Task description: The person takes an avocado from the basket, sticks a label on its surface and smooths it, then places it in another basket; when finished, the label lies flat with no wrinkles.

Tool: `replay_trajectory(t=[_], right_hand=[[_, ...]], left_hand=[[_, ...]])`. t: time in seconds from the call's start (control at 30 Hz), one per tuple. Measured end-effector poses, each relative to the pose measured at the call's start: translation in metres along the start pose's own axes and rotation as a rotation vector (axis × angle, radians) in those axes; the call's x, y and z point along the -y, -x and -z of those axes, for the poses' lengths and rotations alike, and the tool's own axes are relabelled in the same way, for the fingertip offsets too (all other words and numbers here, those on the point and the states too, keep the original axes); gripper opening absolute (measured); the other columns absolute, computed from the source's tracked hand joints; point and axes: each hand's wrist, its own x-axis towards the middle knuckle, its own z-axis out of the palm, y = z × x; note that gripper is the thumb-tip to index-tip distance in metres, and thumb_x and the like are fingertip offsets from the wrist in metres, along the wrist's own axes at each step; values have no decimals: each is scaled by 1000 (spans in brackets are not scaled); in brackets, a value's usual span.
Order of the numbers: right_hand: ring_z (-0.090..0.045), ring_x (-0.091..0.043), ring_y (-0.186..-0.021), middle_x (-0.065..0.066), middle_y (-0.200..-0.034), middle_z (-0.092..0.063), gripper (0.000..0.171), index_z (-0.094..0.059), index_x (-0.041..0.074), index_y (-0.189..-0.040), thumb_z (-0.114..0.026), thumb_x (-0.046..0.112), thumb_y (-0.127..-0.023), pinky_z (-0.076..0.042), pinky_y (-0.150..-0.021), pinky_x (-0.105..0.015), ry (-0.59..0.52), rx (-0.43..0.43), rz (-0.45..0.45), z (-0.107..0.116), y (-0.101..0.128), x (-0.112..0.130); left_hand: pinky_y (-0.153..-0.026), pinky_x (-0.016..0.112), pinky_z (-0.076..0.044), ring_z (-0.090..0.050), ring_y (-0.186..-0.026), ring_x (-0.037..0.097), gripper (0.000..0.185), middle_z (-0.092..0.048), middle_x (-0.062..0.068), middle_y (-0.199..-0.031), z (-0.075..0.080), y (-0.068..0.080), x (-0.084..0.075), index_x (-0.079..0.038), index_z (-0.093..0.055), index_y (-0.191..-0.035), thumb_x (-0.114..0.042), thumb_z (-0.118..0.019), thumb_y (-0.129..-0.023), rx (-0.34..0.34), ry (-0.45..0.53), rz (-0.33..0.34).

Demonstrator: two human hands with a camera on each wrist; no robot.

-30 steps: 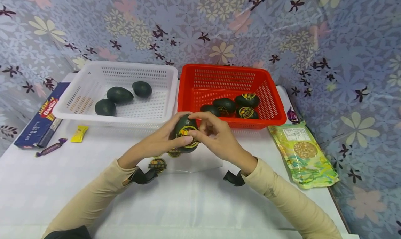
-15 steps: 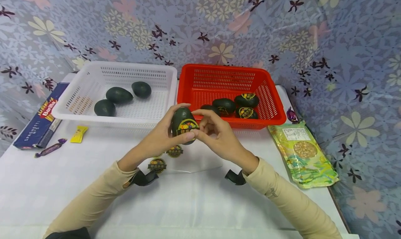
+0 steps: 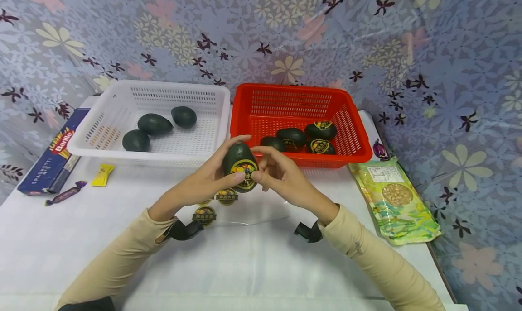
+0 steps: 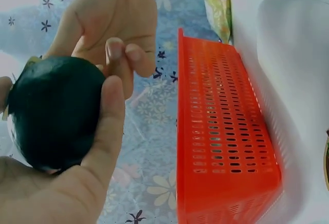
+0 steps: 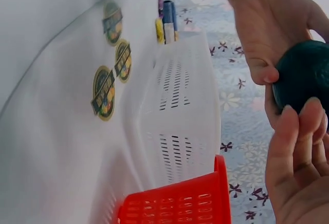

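My left hand grips a dark green avocado above the table, just in front of the two baskets. A round yellow and black sticker sits on the side facing me. My right hand meets the avocado from the right, its thumb and curled fingers on the sticker's right edge. In the left wrist view the avocado lies in my left palm with the thumb along it. In the right wrist view my right fingertips touch the avocado.
A white basket holds three bare avocados. A red basket holds several stickered avocados. Loose stickers lie on a clear sheet below my hands. A spaghetti box, sweets and a snack pouch lie around.
Both hands have lifted the avocado a little and turned it, so the sticker faces me more squarely. My right fingers have shifted to the sticker's right edge.
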Motion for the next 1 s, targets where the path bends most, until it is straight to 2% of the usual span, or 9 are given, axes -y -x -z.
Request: replay_trajectory(t=[0.17, 0.27, 0.43, 0.53, 0.67, 0.77, 0.9, 1.0], right_hand=[[-59, -18, -72, -6, -94, -54, 65, -44, 9, -146, -65, 45, -96, -55, -70, -28, -115, 74, -64, 5, -2, -3], [-59, -17, -75, -4, -92, -54, 69, -42, 10, -147, -65, 48, -95, -56, -72, -29, -196, 112, -99, 7, -2, -4], [-58, -16, -76, -2, -92, -58, 55, -43, 13, -146, -59, 39, -100, -55, -74, -29, -278, 129, -181, 9, -3, -5], [-59, -16, -76, -3, -98, -60, 52, -44, 14, -146, -55, 40, -102, -56, -74, -29, -277, 102, -202, 9, -4, -6], [-59, -18, -84, -8, -105, -54, 67, -42, 17, -149, -61, 52, -95, -56, -76, -29, -164, 36, -137, 7, -6, -4], [-58, -21, -99, -9, -116, -53, 76, -38, 22, -152, -73, 48, -89, -54, -81, -31, -11, -26, -81, 3, -8, -1], [-57, -20, -113, -6, -131, -54, 89, -34, 26, -154, -85, 31, -81, -55, -86, -34, 183, -108, -25, -4, -10, 3], [-58, -20, -113, -6, -131, -57, 88, -36, 18, -152, -86, 23, -80, -57, -86, -36, 300, -178, 36, -7, -12, 4]], left_hand=[[-103, 43, -53, -53, -129, 34, 69, -38, 17, -149, 3, 1, 1, -26, -17, -159, -28, -57, -102, 37, -5, -17], [-104, 45, -51, -53, -130, 33, 69, -41, 17, -146, 6, 3, 2, -24, -16, -159, -30, -55, -103, 57, -2, -19], [-105, 50, -50, -54, -129, 33, 68, -43, 17, -144, 8, 4, 3, -23, -15, -160, -28, -53, -103, 98, 21, -30], [-104, 50, -51, -55, -129, 34, 69, -44, 18, -144, 8, 2, 4, -23, -18, -159, -36, -55, -102, 79, 16, -37], [-101, 44, -54, -54, -130, 33, 80, -43, 16, -145, 7, -4, 6, -23, -22, -156, -55, -62, -94, -39, 12, -40], [-101, 35, -54, -52, -132, 32, 89, -41, 15, -145, 5, -10, 6, -22, -23, -154, -61, -66, -87, -145, 32, -62], [-100, 31, -53, -49, -134, 31, 92, -42, 15, -146, -1, -19, 5, -20, -24, -153, -59, -71, -85, -232, 32, -103], [-99, 34, -54, -51, -131, 28, 81, -44, 12, -145, -6, -24, 3, -21, -26, -151, -47, -72, -90, -260, -3, -101]])
